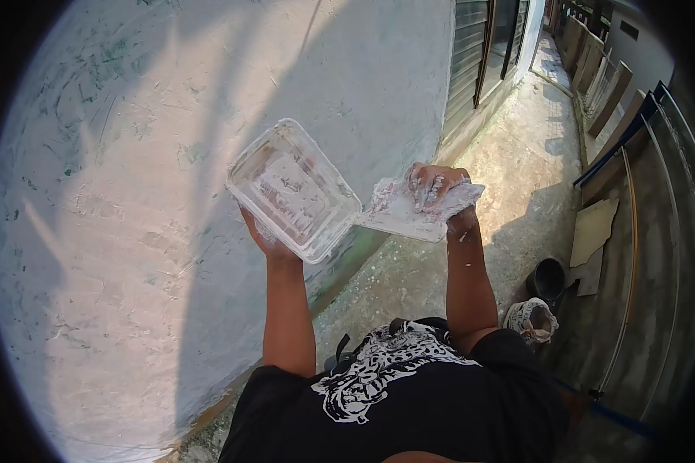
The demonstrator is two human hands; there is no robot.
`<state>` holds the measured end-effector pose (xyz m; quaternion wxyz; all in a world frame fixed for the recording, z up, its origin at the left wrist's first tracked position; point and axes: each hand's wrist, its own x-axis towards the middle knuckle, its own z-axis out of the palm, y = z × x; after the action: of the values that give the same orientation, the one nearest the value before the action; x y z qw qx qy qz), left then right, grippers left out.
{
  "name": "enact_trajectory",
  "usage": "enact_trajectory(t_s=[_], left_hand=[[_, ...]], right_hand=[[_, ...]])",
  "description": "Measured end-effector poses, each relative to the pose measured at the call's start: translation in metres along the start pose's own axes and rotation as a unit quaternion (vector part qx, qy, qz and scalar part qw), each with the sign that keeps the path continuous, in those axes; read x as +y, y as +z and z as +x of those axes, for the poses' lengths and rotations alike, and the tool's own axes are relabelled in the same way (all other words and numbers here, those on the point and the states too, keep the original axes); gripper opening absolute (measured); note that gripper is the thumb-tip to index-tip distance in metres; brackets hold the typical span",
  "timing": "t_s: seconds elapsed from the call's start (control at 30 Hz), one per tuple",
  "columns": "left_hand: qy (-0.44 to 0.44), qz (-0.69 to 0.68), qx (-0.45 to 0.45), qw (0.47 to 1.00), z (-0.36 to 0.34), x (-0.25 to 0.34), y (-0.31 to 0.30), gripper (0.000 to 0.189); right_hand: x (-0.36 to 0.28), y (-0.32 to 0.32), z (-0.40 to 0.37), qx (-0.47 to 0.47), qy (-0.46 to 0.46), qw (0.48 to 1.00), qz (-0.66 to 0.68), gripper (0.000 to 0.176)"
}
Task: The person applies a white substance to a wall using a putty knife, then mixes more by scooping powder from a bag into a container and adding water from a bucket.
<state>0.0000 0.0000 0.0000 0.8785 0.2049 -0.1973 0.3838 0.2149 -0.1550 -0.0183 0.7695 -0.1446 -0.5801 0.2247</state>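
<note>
A clear rectangular plastic container (293, 189), smeared inside with white putty, is tilted so that its inside shows. My left hand (264, 238) grips it from underneath, with most of the fingers hidden behind it. To the right, my right hand (438, 185) is closed on a flat scraper (409, 216) coated in white putty. Putty also covers the fingers of that hand. The scraper's left edge comes right up to the container's right corner. Behind the container rises a wall (131, 193) with an uneven whitish coat and some greenish patches.
A concrete walkway (517, 147) runs along the wall past louvred windows (469, 46). On the right are a black bucket (548, 278), an open sack (531, 319) and a broken board (593, 231). Long poles (632, 231) lean against the right-hand wall.
</note>
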Motion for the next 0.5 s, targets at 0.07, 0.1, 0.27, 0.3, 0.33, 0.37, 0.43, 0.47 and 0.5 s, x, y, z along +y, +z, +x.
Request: enact_trajectory(t_s=[0.07, 0.1, 0.27, 0.3, 0.33, 0.37, 0.43, 0.47, 0.5], left_hand=[[-0.015, 0.059, 0.014, 0.998, 0.0, 0.002, -0.002, 0.071], [-0.014, 0.062, 0.009, 0.998, 0.004, 0.006, -0.003, 0.071], [-0.001, 0.076, 0.011, 0.997, -0.007, 0.008, -0.026, 0.071], [-0.001, 0.076, 0.013, 0.997, -0.009, 0.006, -0.023, 0.071], [-0.015, 0.035, -0.02, 0.999, -0.009, 0.002, -0.02, 0.074], [-0.029, -0.005, -0.054, 0.998, -0.008, 0.0, -0.017, 0.076], [-0.008, 0.133, -0.003, 0.991, -0.009, 0.002, -0.011, 0.076], [0.013, 0.267, 0.047, 0.962, -0.009, 0.003, -0.009, 0.077], [0.013, 0.267, 0.047, 0.962, -0.01, 0.002, -0.012, 0.077]], right_hand=[[0.002, 0.002, 0.001, 0.019, 0.003, 1.0, 0.024, 0.031], [0.007, 0.004, 0.005, 0.016, -0.002, 1.0, 0.025, 0.031], [0.002, 0.004, 0.007, 0.009, -0.018, 1.0, -0.022, 0.029], [0.001, 0.004, 0.004, 0.011, -0.015, 1.0, -0.021, 0.029], [-0.001, 0.004, 0.002, 0.04, 0.002, 0.999, -0.036, 0.025], [0.0, 0.005, 0.002, 0.07, 0.019, 0.996, -0.05, 0.021], [0.004, 0.005, 0.007, 0.049, -0.005, 0.998, -0.039, 0.017], [0.006, 0.006, 0.009, 0.029, -0.03, 0.999, -0.029, 0.013], [0.006, 0.005, 0.007, 0.028, -0.029, 0.999, -0.028, 0.013]])
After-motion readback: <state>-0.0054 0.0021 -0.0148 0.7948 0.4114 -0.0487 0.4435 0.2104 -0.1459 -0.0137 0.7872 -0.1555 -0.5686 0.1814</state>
